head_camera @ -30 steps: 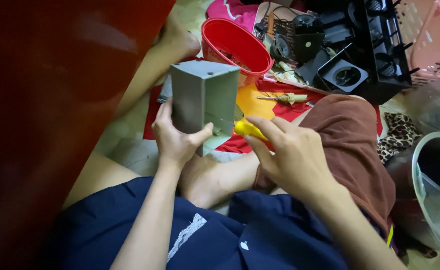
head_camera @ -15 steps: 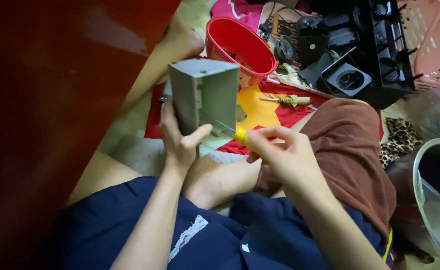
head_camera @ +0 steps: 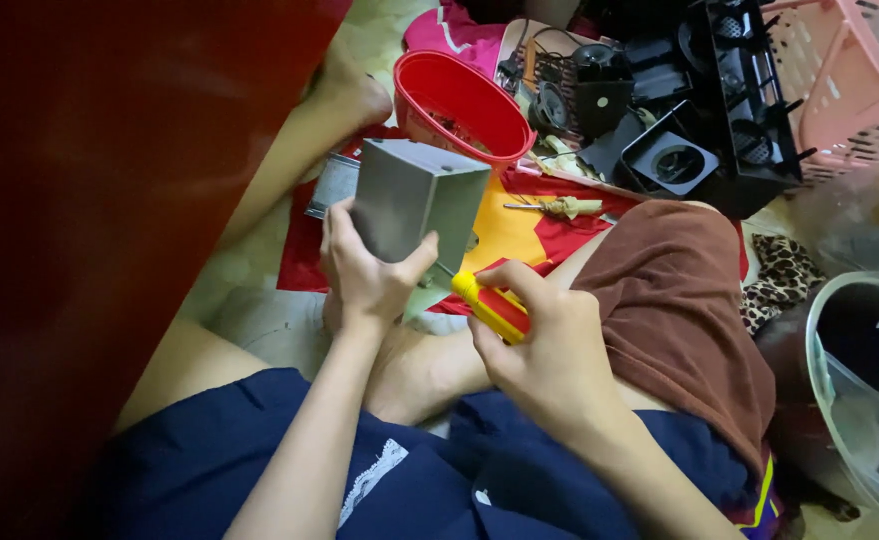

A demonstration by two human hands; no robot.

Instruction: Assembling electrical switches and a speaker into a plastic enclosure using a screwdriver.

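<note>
My left hand [head_camera: 365, 270] grips a grey metal box [head_camera: 415, 205], holding it upright above my crossed legs. My right hand [head_camera: 540, 340] is closed around a screwdriver [head_camera: 488, 305] with a yellow and red handle. Its thin shaft points up and left, with the tip against the lower right side of the box, close to my left thumb. A second flat grey metal piece [head_camera: 333, 185] lies on the red cloth [head_camera: 300, 245] just behind the box.
A red plastic bowl [head_camera: 460, 100] sits behind the box. Another small screwdriver [head_camera: 560, 207] lies on the orange mat [head_camera: 505, 235]. Black electronic parts and fans [head_camera: 680, 110] are piled at the back, with a pink basket [head_camera: 840, 80] and a clear tub [head_camera: 860, 400] right.
My right hand has brought the screwdriver up and its tip now meets the box's lower side. The box has stayed in my left hand, shifting slightly.
</note>
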